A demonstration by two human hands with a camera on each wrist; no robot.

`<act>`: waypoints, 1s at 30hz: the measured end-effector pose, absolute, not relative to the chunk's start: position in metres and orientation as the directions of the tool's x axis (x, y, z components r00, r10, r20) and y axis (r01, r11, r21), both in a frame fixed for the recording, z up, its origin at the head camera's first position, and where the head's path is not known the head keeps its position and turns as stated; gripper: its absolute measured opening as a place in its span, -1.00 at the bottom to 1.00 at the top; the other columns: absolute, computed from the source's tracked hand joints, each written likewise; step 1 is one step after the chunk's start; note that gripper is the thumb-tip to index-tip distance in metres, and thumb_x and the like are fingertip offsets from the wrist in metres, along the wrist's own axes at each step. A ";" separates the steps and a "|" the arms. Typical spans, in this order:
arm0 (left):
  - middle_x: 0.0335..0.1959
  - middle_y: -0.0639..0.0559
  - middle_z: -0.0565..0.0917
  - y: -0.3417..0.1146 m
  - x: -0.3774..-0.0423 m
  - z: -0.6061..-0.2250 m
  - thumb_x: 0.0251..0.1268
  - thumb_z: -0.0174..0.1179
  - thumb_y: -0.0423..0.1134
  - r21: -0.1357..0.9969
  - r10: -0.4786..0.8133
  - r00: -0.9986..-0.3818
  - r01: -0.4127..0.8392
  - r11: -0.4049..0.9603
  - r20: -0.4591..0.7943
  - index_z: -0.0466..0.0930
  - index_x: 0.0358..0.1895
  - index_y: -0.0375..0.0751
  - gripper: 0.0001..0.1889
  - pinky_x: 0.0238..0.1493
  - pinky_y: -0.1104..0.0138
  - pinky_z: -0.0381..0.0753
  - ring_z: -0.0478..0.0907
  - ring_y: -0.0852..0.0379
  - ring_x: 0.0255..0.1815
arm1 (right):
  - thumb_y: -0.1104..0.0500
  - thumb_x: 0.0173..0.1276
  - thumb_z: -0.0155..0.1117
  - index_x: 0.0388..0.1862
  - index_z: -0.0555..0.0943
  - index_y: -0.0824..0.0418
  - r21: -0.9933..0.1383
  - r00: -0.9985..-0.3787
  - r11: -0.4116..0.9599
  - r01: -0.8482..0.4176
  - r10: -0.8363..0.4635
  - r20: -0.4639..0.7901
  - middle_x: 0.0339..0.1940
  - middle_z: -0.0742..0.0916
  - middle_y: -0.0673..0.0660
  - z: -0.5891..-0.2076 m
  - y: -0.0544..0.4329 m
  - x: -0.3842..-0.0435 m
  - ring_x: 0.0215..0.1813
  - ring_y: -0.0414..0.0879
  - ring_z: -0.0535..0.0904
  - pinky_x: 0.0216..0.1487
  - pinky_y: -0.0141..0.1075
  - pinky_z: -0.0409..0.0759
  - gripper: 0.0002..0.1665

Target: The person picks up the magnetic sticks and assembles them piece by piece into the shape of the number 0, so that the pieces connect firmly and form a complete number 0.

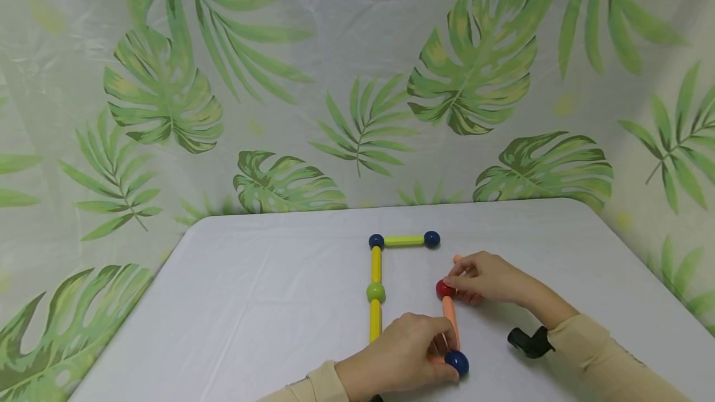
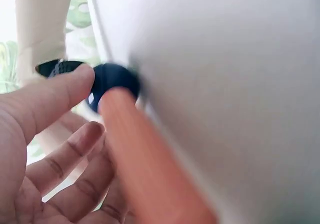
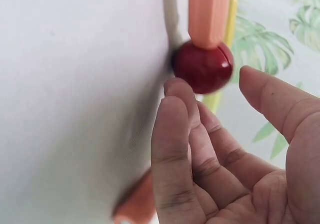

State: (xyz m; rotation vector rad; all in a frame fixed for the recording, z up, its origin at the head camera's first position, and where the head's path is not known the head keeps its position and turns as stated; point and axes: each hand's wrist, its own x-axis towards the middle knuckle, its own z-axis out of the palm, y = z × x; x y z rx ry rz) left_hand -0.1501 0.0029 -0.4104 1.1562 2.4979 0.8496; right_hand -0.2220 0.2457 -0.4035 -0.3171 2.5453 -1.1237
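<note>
At the front of the table my left hand [image 1: 404, 352] pinches a dark blue ball [image 1: 457, 363], its thumb on the ball in the left wrist view. An orange stick [image 2: 145, 154] runs from this ball, and another orange stick [image 1: 449, 312] links it to a red ball [image 1: 445, 289]. My right hand [image 1: 488, 278] is at the red ball; in the right wrist view its fingertips [image 3: 172, 104] are right by the ball, while the thumb stands apart from it. A separate orange stick [image 3: 137, 201] lies beside the right hand, mostly hidden by it in the head view.
Left of the hands, yellow sticks [image 1: 377, 265] join a green ball [image 1: 376, 292] and a dark blue ball [image 1: 377, 241]. A lime stick [image 1: 404, 241] leads from there to another dark blue ball [image 1: 432, 239]. A leaf-patterned cloth [image 1: 357, 48] hangs behind the white table [image 1: 268, 303].
</note>
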 end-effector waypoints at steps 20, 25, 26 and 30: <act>-0.09 -0.03 0.80 -0.036 -0.235 -0.366 0.44 0.44 -0.22 0.531 0.496 -0.858 0.484 0.695 0.133 0.77 0.01 -0.10 -0.83 -0.07 0.32 0.66 0.69 0.03 -0.10 | 0.01 0.43 0.50 -0.02 0.73 0.28 -0.515 -0.981 0.848 -0.124 -0.181 -0.063 -0.33 0.70 0.10 -0.387 0.280 -0.232 -0.33 -0.07 0.52 -0.34 -0.23 0.50 -0.63; -0.06 0.00 0.81 -0.049 -0.264 -0.372 0.46 0.42 -0.24 0.524 0.423 -0.891 0.441 0.728 0.163 0.83 0.05 -0.11 -0.81 -0.12 0.29 0.67 0.65 0.11 -0.16 | 0.07 0.42 0.49 -0.02 0.71 0.30 -0.503 -0.980 0.855 -0.127 -0.186 -0.068 -0.33 0.68 0.10 -0.392 0.286 -0.235 -0.34 -0.07 0.50 -0.34 -0.24 0.49 -0.67; -0.05 0.00 0.81 -0.052 -0.269 -0.374 0.45 0.43 -0.24 0.525 0.408 -0.898 0.429 0.735 0.164 0.83 0.06 -0.11 -0.80 -0.14 0.28 0.67 0.65 0.11 -0.16 | 0.09 0.42 0.49 -0.02 0.71 0.30 -0.501 -0.980 0.856 -0.128 -0.188 -0.071 -0.33 0.68 0.10 -0.393 0.287 -0.235 -0.34 -0.07 0.50 -0.34 -0.24 0.49 -0.67; 0.02 -0.08 0.79 -0.059 -0.289 -0.384 0.45 0.43 -0.21 0.539 0.359 -0.922 0.379 0.753 0.147 0.79 0.14 -0.12 -0.73 -0.17 0.28 0.67 0.69 0.05 -0.12 | 0.08 0.40 0.50 -0.01 0.70 0.30 -0.503 -0.976 0.857 -0.113 -0.190 -0.104 -0.34 0.67 0.10 -0.396 0.290 -0.237 -0.35 -0.07 0.50 -0.34 -0.23 0.48 -0.65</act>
